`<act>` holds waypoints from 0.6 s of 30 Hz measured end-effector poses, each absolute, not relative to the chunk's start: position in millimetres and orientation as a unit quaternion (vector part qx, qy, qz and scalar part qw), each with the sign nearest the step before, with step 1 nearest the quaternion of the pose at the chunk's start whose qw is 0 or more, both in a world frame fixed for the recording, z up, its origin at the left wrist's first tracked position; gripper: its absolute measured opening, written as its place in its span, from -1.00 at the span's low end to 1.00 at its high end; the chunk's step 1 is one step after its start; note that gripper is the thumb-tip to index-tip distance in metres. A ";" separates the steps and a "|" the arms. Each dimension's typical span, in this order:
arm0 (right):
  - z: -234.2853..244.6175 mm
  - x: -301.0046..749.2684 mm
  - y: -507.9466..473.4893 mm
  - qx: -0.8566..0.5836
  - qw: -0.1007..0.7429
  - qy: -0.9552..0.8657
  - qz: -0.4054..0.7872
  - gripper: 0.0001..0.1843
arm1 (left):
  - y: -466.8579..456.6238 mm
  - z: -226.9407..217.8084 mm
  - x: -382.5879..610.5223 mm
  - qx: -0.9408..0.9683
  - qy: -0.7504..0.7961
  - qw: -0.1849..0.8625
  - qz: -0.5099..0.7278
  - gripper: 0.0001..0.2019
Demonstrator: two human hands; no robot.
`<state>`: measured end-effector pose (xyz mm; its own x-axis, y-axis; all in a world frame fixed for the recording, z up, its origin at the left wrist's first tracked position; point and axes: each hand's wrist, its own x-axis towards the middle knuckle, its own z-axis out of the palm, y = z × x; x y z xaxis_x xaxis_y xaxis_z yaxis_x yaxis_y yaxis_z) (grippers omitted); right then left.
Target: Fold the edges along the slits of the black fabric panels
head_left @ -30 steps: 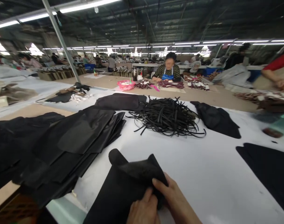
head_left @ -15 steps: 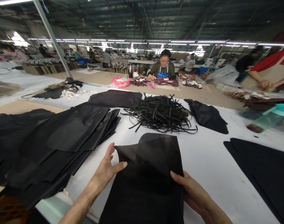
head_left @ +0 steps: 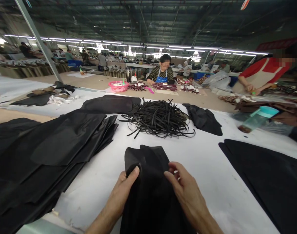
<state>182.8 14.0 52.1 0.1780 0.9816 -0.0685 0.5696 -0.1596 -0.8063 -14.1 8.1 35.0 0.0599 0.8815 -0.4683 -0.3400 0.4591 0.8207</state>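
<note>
A limp black leather-like piece [head_left: 152, 198] hangs in front of me over the white table, its sides folded inward lengthwise. On its left side my left hand [head_left: 126, 185] grips it, the thumb lying on top and the fingers hidden behind. My right hand [head_left: 186, 183] is at the right edge, thumb and curled fingers pinching there near the top. Just beyond lies a tangled heap of narrow black strips [head_left: 158, 118]. A stack of similar black pieces [head_left: 72, 143] spreads to the left, and more black pieces [head_left: 267, 175] lie at the right.
A teal-lidded bottle [head_left: 258, 118] leans at the right. Small black pieces [head_left: 203, 118] and a folded dark piece [head_left: 109, 103] lie behind. Across the table, one person [head_left: 163, 73] works near a pink basket [head_left: 118, 87]; another in red [head_left: 258, 74] stands right.
The black piece went from spread out to narrower, its sides turned in. My left hand closed on its edge, and my right hand moved up and inward. The view swung right.
</note>
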 end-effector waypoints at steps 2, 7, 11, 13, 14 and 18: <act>61.5 166.0 6.0 -0.668 0.305 -0.554 0.392 -0.56 | 4.7 37.3 -3.4 0.268 0.518 0.674 0.454 -0.54; 55.5 154.3 -5.3 -0.641 0.312 -0.552 0.432 -0.48 | -3.2 33.7 22.5 0.260 0.504 0.674 0.473 -0.53; 41.3 164.2 -13.5 -0.669 0.321 -0.559 0.371 -0.53 | -6.6 33.0 30.8 0.272 0.497 0.675 0.473 -0.57; 40.6 169.0 -15.6 -0.681 0.277 -0.585 0.343 -0.60 | -6.9 35.4 28.8 0.284 0.518 0.662 0.462 -0.57; 42.3 171.6 -15.5 -0.679 0.251 -0.604 0.333 -0.65 | -6.6 36.9 26.3 0.287 0.529 0.657 0.454 -0.56; 54.2 191.6 -6.4 -0.667 0.218 -0.642 0.309 -0.70 | -2.8 42.9 11.8 0.276 0.539 0.666 0.436 -0.55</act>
